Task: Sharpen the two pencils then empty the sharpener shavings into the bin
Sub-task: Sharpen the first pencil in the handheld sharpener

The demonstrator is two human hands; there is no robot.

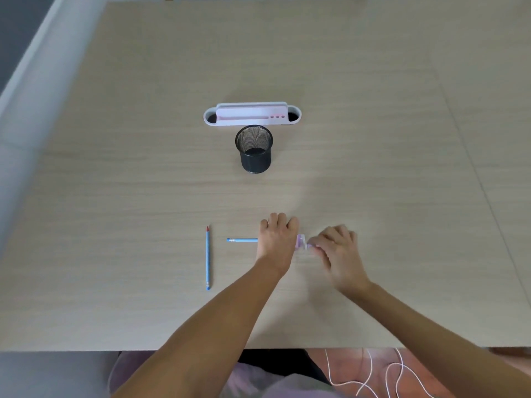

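My left hand (277, 242) grips a blue pencil (242, 240) that lies level, its eraser end sticking out to the left. The pencil's other end is hidden by the hand and meets a small pink and clear sharpener (301, 242). My right hand (339, 251) pinches that sharpener from the right. A second blue pencil (207, 258) with a red tip lies on the table to the left, pointing away from me. The black mesh bin (254, 149) stands upright farther back, in the middle.
A white and pink desk organiser (252, 114) stands just behind the bin. The wooden table (402, 168) stretches wide on all sides. Its near edge runs below my forearms, with white cords (373, 372) hanging beneath it at the right.
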